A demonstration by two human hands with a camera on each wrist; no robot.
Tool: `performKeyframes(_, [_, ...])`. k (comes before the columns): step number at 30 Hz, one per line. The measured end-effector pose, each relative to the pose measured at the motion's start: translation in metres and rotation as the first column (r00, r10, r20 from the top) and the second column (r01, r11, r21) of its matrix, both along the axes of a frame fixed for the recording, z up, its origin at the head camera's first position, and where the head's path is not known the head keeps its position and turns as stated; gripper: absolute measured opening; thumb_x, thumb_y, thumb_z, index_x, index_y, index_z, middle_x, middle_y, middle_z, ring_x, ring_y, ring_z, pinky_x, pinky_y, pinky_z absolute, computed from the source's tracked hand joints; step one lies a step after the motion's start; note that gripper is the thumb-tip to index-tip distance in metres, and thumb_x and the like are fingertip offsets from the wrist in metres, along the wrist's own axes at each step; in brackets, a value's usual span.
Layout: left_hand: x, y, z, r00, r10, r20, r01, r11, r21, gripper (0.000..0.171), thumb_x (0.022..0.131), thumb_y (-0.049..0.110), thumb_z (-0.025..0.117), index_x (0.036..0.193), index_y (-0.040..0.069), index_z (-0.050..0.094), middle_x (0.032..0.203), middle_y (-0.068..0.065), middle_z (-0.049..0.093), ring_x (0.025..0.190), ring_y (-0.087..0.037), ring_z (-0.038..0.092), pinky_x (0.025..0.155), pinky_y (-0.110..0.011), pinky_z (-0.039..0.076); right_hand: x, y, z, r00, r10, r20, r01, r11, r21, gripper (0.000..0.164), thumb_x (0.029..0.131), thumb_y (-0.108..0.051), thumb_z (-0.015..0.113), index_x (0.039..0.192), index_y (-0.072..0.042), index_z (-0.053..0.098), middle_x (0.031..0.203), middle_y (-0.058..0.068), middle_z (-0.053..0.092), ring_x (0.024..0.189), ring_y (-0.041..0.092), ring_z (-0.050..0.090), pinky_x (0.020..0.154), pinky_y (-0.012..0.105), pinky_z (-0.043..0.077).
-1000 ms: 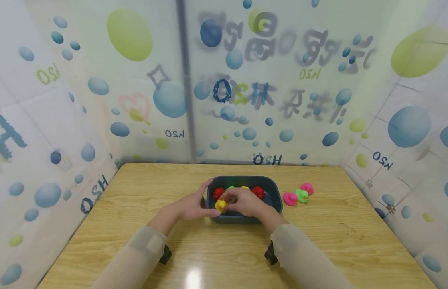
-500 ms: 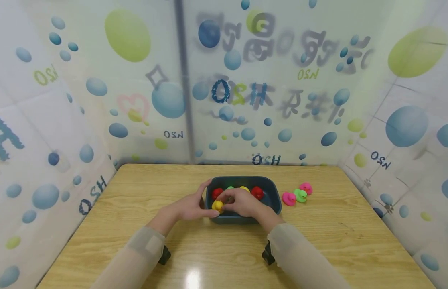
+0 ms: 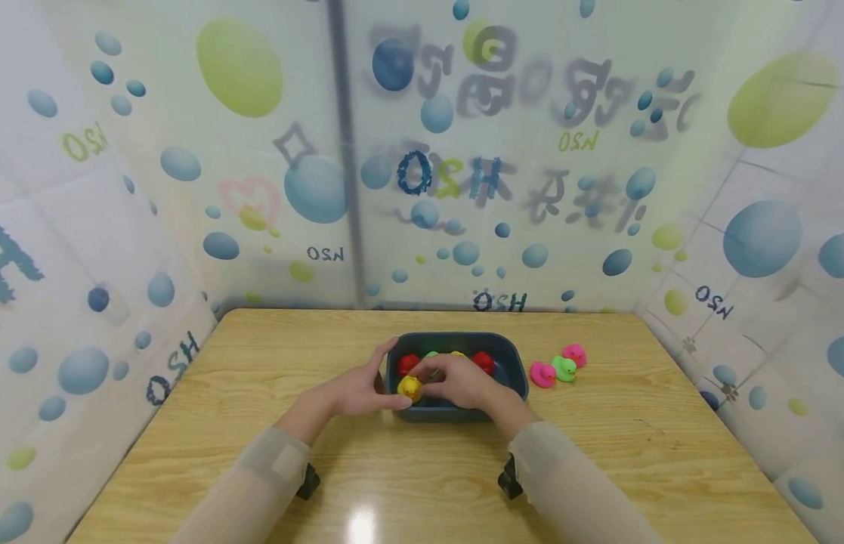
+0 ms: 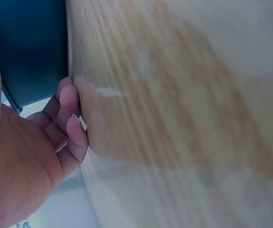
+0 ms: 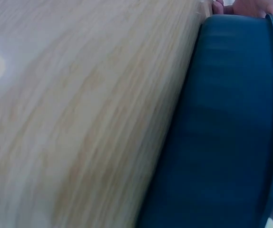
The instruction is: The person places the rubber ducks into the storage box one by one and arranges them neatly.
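Observation:
In the head view, a dark blue tray (image 3: 514,375) stands on the table. My right hand (image 3: 456,380) reaches over its front rim and pinches a yellow rubber duck (image 3: 409,388) at the front left corner inside. Around the tray's left end lies my left hand (image 3: 359,387), thumb straight along the front rim and index finger stretched along the left side. Its other fingers (image 4: 70,99) bend loosely at the table beside the tray in the left wrist view. A red duck (image 3: 408,364), another red duck (image 3: 484,363) and partly hidden green and yellow ones sit in the tray.
Right of the tray, a pink duck (image 3: 543,375), a green duck (image 3: 564,369) and a second pink duck (image 3: 575,355) stand close together on the wooden table (image 3: 598,446). Patterned curtains (image 3: 422,151) enclose the table at the back and sides.
My right hand has shifted the yellow duck slightly left, into the tray's front left corner. My left hand keeps its place at the tray. The head view has turned a little.

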State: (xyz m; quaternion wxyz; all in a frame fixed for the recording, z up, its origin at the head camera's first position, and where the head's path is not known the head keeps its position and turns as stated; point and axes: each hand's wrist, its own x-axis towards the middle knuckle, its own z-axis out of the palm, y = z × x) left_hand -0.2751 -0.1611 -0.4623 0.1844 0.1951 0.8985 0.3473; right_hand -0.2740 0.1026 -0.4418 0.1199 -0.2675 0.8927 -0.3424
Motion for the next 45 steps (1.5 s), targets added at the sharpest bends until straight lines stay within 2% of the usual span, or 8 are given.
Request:
performKeyframes(6, [0.001,0.0,0.0,1.0,-0.002,0.001,0.002,1.0,-0.002,0.125,0.09,0.073,0.079,0.176,0.037,-0.004,0.106,-0.005,0.072,0.094,-0.019,0.066,0.087,-0.039,0.056,0.004,0.021,0.004,0.999,-0.004,-0.043,0.003,1.0,-0.021,0.027,0.105,-0.019,0.076,0.133,-0.019,0.078,0.125,0.0,0.079,0.108,0.018,0.074,0.1,0.045,0.061])
performKeyframes(11, [0.002,0.001,0.001,1.0,-0.004,-0.006,0.004,1.0,-0.017,0.126,0.089,0.073,0.079,0.177,0.036,-0.004,0.106,-0.005,0.071,0.095,-0.02,0.066,0.089,-0.04,0.056,0.009,0.049,0.011,0.997,-0.031,-0.074,0.029,0.999,-0.022,0.027,0.105,-0.022,0.077,0.131,-0.015,0.078,0.122,0.001,0.079,0.104,0.014,0.072,0.097,0.041,0.061])
performKeyframes(19, [-0.002,0.001,0.002,1.0,0.006,-0.007,-0.006,0.999,-0.04,0.126,0.09,0.072,0.08,0.176,0.037,-0.004,0.108,-0.006,0.071,0.097,-0.021,0.064,0.091,-0.04,0.055,0.019,0.101,0.02,0.991,-0.131,-0.029,0.129,0.991,-0.046,0.026,0.106,-0.018,0.075,0.131,-0.01,0.077,0.125,0.006,0.078,0.109,0.018,0.071,0.098,0.04,0.061])
performKeyframes(27, [-0.002,0.002,0.002,1.0,-0.002,-0.009,0.001,0.999,-0.035,0.126,0.09,0.071,0.081,0.177,0.035,-0.004,0.107,-0.006,0.071,0.095,-0.02,0.064,0.091,-0.041,0.055,0.032,0.155,0.031,0.975,-0.218,-0.039,0.213,0.972,-0.095,0.028,0.106,-0.018,0.074,0.131,-0.007,0.076,0.121,0.012,0.079,0.101,0.026,0.074,0.081,0.034,0.062])
performKeyframes(31, [-0.001,0.003,0.003,1.0,0.003,0.002,-0.003,1.0,-0.03,0.126,0.09,0.07,0.081,0.176,0.036,-0.004,0.107,-0.007,0.071,0.096,-0.021,0.065,0.092,-0.041,0.055,0.037,0.186,0.033,0.962,-0.264,-0.073,0.257,0.962,-0.091,0.029,0.106,-0.02,0.074,0.132,-0.007,0.076,0.12,0.013,0.079,0.098,0.025,0.074,0.077,0.032,0.06])
performKeyframes(37, [-0.001,0.01,0.006,1.0,0.007,-0.008,-0.007,0.999,-0.038,0.123,0.091,0.07,0.08,0.176,0.039,-0.004,0.116,-0.01,0.071,0.103,-0.023,0.065,0.101,-0.048,0.054,0.042,0.232,0.026,0.927,-0.355,-0.121,0.352,0.935,-0.042,0.03,0.108,-0.023,0.073,0.133,-0.007,0.075,0.125,0.013,0.078,0.101,0.019,0.071,0.077,0.028,0.057])
performKeyframes(41, [-0.001,0.01,0.007,1.0,0.005,-0.008,-0.006,0.999,-0.04,0.122,0.092,0.068,0.08,0.176,0.038,-0.004,0.117,-0.011,0.071,0.103,-0.023,0.065,0.102,-0.049,0.055,0.038,0.255,0.018,0.907,-0.41,-0.098,0.41,0.912,-0.022,0.032,0.109,-0.025,0.071,0.135,-0.005,0.074,0.126,0.015,0.077,0.102,0.021,0.071,0.077,0.027,0.057])
performKeyframes(45, [0.0,0.005,0.006,1.0,0.012,0.0,-0.012,0.999,-0.045,0.124,0.092,0.067,0.08,0.176,0.037,-0.005,0.119,-0.012,0.071,0.103,-0.024,0.064,0.102,-0.05,0.055,0.031,0.268,0.011,0.893,-0.447,-0.05,0.446,0.895,-0.021,0.037,0.11,-0.027,0.069,0.139,-0.004,0.071,0.124,0.016,0.078,0.102,0.027,0.071,0.075,0.032,0.058])
